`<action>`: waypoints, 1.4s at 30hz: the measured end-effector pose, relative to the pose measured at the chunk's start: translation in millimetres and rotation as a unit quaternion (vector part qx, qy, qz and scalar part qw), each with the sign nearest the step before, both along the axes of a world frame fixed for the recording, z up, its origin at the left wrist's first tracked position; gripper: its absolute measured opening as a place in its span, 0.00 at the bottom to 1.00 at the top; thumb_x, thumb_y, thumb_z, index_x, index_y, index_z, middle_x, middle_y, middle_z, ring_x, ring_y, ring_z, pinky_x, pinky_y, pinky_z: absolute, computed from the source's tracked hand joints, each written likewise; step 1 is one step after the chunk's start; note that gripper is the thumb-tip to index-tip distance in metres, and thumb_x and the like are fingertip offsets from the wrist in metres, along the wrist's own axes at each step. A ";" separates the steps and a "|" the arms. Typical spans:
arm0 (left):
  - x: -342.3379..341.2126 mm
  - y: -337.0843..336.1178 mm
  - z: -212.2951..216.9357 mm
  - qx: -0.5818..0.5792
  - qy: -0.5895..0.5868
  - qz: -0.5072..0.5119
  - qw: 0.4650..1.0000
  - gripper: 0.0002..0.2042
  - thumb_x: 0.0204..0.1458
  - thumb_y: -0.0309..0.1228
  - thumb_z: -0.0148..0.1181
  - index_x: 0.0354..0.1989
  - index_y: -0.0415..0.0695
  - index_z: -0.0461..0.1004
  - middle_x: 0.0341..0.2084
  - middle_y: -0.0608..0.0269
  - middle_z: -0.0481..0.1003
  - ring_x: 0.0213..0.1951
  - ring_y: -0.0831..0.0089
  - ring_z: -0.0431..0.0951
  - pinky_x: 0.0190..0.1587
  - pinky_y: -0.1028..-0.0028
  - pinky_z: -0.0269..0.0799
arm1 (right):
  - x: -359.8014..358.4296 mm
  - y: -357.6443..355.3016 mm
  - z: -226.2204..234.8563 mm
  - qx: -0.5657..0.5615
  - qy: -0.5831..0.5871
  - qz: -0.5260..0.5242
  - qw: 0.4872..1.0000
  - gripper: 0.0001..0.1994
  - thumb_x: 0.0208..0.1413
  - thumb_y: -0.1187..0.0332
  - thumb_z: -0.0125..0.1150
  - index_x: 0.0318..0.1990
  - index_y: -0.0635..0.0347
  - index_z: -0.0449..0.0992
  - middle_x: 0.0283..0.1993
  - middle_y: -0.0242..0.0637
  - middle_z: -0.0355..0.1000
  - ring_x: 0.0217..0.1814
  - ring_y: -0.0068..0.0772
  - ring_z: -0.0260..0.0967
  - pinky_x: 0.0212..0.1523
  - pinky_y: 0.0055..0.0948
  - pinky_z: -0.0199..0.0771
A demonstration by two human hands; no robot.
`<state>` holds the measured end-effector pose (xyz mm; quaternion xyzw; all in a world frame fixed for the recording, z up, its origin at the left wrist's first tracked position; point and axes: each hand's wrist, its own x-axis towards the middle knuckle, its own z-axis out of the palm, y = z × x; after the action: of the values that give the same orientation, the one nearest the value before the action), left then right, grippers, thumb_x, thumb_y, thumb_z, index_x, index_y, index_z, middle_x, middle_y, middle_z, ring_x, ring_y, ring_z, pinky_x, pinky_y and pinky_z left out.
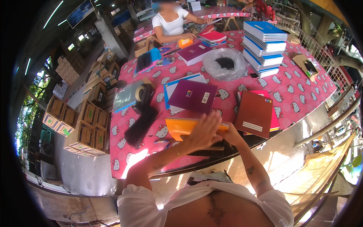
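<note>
An orange spiral notebook [180,126] is at the table's near edge, tilted up in front of me, with its coil along the top. My left hand [206,130] lies across its cover with fingers stretched out, slightly blurred. Closed on the notebook's right end is my right hand [230,135], its fingers partly hidden by the left. Just beyond sits a purple notebook [193,94] on blue and white sheets. To the right, a brown notebook [254,115] tops a small pile with pink covers. A dark flat piece [208,150] shows under my hands.
Left of the notebooks lie a bundle of thin black strips [140,128], a tape roll [140,93] and clear plastic sleeves [126,94]. Farther off are a clear plastic bag [211,62], a tall stack of blue notebooks [264,47] and a co-worker [170,24]. Cardboard boxes [89,130] stand left.
</note>
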<state>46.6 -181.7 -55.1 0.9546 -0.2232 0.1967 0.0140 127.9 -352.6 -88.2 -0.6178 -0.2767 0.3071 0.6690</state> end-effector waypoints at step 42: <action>-125.0 100.0 7.8 -0.865 0.278 0.051 0.414 0.17 0.68 0.41 0.47 0.52 0.39 0.71 0.39 0.55 0.78 0.40 0.61 0.81 0.41 0.59 0.78 | -71.5 113.6 74.1 -0.197 -0.583 -0.181 0.767 0.08 0.56 0.61 0.63 0.42 0.48 0.81 0.36 0.34 0.78 0.38 0.41 0.78 0.43 0.41 0.76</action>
<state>-78.4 -81.7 -47.3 0.4490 0.1307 0.0096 0.8839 56.5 -239.1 -14.0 -0.8347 -0.4302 -0.1907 0.2860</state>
